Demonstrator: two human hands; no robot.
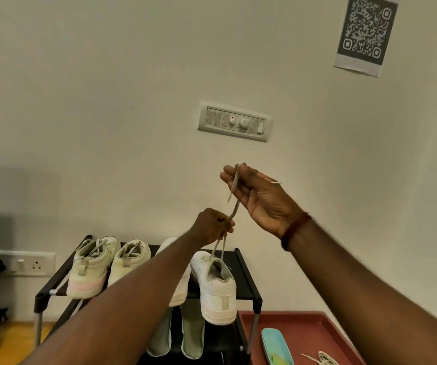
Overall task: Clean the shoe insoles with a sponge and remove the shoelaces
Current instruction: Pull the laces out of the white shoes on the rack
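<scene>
A red tray [317, 325] with a blue insole [276, 346] sits beside the black rack [249, 284], where the left forearm [133, 299] hides part of a middle shoe [179, 283]. The off-white shoelace [234, 209] rises from the end shoe [217, 291] — pinched in the left hand [213, 227], its top gripped by the raised right hand [258, 196].

Head-worn view, close, facing wall [107, 75]

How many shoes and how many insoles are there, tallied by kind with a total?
Shoes: 4
Insoles: 3
Total: 7
</scene>
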